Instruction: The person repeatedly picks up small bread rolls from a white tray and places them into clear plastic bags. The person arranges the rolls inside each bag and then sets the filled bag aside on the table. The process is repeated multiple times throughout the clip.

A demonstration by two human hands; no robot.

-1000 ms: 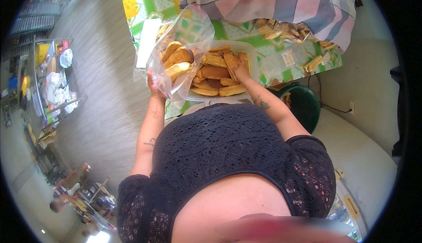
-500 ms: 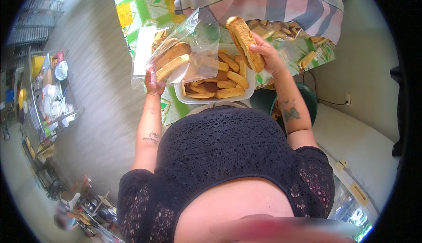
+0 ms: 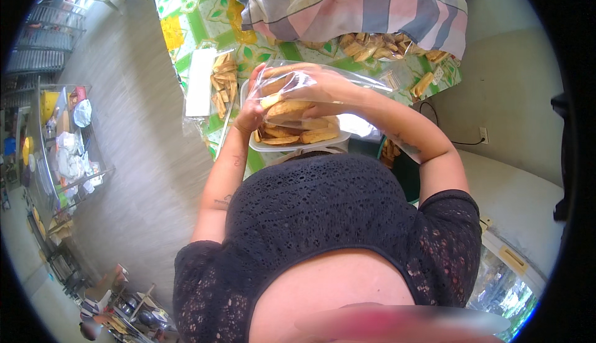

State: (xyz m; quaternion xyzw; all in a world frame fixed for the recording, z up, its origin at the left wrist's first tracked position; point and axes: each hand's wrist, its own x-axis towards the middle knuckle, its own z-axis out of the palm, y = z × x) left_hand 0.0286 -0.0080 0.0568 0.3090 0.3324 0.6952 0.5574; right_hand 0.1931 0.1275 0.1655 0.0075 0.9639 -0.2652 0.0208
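A clear plastic bag [image 3: 366, 82] with long toasted bread slices [image 3: 288, 110] inside is held over a white plastic tub. My left hand [image 3: 250, 112] is closed around the bag's left end. My right hand [image 3: 332, 88] reaches into the bag from its right, with fingers curled around bread slices; glare on the plastic partly hides those fingers. Below, the tub [image 3: 340, 139] holds more golden toasted slices [image 3: 318, 135], partly covered by the bag and my hands.
A green patterned tablecloth [image 3: 186, 17] covers the table. Left of the tub lie a white flat item [image 3: 198, 82] and a bag of bread pieces [image 3: 223, 79]. Beyond, a checked cloth [image 3: 347, 8] partly covers more bread [image 3: 372, 46]. A dark green bin [image 3: 406, 178] stands at right.
My right hand has moved left with the bread slices, from beside the bag into it. The left hand has shifted right with the bag, over the tub.
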